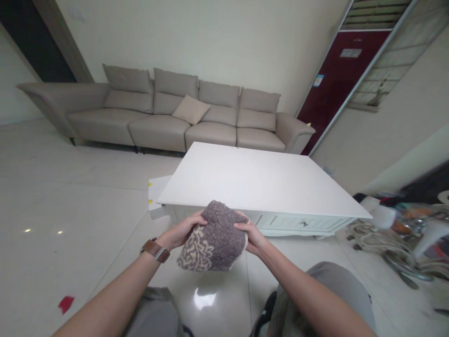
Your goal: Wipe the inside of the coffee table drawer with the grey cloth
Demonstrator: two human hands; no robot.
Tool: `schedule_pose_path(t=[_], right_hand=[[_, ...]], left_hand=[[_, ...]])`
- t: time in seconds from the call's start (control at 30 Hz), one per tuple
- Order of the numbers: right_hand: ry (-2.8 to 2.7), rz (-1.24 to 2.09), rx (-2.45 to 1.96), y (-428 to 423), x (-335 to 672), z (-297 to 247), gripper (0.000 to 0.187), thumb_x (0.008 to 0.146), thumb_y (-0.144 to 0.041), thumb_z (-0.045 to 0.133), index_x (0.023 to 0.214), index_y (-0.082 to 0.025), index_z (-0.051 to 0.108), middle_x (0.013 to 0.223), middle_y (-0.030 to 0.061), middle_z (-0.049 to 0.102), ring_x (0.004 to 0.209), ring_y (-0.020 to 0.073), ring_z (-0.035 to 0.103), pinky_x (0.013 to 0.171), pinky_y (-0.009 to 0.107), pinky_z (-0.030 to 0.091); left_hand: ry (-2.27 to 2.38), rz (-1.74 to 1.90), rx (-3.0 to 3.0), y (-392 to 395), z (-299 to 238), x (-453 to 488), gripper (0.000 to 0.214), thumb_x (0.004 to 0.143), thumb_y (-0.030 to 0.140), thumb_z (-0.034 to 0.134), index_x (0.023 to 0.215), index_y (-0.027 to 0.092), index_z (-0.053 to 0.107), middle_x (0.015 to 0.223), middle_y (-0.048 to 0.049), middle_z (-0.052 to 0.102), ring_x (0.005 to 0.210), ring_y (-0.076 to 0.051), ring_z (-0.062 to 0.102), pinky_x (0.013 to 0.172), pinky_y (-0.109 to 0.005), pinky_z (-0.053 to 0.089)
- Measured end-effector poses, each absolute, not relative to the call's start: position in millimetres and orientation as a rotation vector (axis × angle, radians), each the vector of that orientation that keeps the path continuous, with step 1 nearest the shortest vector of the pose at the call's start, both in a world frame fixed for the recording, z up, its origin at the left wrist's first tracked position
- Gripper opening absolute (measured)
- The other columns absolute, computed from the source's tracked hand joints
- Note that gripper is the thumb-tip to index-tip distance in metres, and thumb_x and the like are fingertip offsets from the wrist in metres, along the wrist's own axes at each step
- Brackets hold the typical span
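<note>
Between my two hands is a folded purple-grey cloth (224, 234) with a cream scroll pattern on its lower left part; it looks like a thick towel. My left hand (187, 229) grips its left edge, thumb on top, and the other fingers go out of sight behind it. On the opposite edge my right hand (250, 234) is closed the same way. The cloth hangs in the air above my knees, just in front of the near edge of a white coffee table (259, 178). A brown-strapped watch (156, 249) is on my left wrist.
A long grey-brown sofa (157, 126) with a beige cushion (191, 110) stands behind the table. A white box (154, 194) sits at the table's left. Cables and clutter (396, 238) lie on the floor at right, a red scrap (66, 304) at lower left.
</note>
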State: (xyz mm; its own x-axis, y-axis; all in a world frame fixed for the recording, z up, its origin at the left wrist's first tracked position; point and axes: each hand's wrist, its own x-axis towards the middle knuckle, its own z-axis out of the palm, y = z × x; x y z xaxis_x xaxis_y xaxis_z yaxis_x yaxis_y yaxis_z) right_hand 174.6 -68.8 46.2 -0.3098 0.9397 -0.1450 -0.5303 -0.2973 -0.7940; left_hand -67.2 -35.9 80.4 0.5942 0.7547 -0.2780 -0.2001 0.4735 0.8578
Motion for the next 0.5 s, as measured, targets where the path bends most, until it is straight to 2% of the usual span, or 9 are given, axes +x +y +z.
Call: schedule_pose_path(t=[0.13, 0.27, 0.4, 0.5], right_hand=[[-0.829, 1.542, -0.871, -38, 197, 75, 0.041, 0.060, -0.017, 0.086, 0.096, -0.021, 0.067, 0.089, -0.0013, 0.076, 0.079, 0.0178, 0.070, 0.075, 0.030, 0.056], [-0.802, 1.288, -0.850, 14, 245, 116, 0.036, 0.065, -0.021, 0.082, 0.097, -0.020, 0.065, 0.087, 0.0001, 0.075, 0.078, 0.0185, 0.070, 0.076, 0.033, 0.058], [-0.742, 1.057, -0.933, 66, 308, 125, 0.024, 0.079, -0.032, 0.067, 0.099, -0.020, 0.062, 0.088, 0.0025, 0.073, 0.077, 0.0179, 0.069, 0.072, 0.033, 0.059], [-0.752, 0.865, -1.346, 76, 347, 93, 0.021, 0.079, -0.036, 0.065, 0.091, -0.023, 0.056, 0.075, -0.0016, 0.067, 0.066, 0.0139, 0.063, 0.060, 0.026, 0.055]], left_hand=[[0.827, 0.725, 1.012, -28, 80, -61, 0.059, 0.077, 0.030, 0.067, 0.135, 0.024, 0.054, 0.132, -0.0096, 0.067, 0.110, -0.025, 0.067, 0.092, -0.037, 0.051], [0.940, 0.779, 1.058, -19, 78, -60, 0.054, 0.079, 0.041, 0.067, 0.130, 0.028, 0.054, 0.147, -0.0103, 0.056, 0.118, -0.025, 0.064, 0.093, -0.040, 0.052], [0.969, 0.780, 1.084, -13, 75, -62, 0.046, 0.075, 0.046, 0.071, 0.115, 0.024, 0.061, 0.138, -0.0117, 0.060, 0.112, -0.026, 0.067, 0.087, -0.041, 0.056], [1.064, 0.787, 1.217, -10, 69, -65, 0.040, 0.071, 0.046, 0.073, 0.100, 0.020, 0.064, 0.119, -0.0098, 0.067, 0.098, -0.023, 0.070, 0.080, -0.036, 0.057]])
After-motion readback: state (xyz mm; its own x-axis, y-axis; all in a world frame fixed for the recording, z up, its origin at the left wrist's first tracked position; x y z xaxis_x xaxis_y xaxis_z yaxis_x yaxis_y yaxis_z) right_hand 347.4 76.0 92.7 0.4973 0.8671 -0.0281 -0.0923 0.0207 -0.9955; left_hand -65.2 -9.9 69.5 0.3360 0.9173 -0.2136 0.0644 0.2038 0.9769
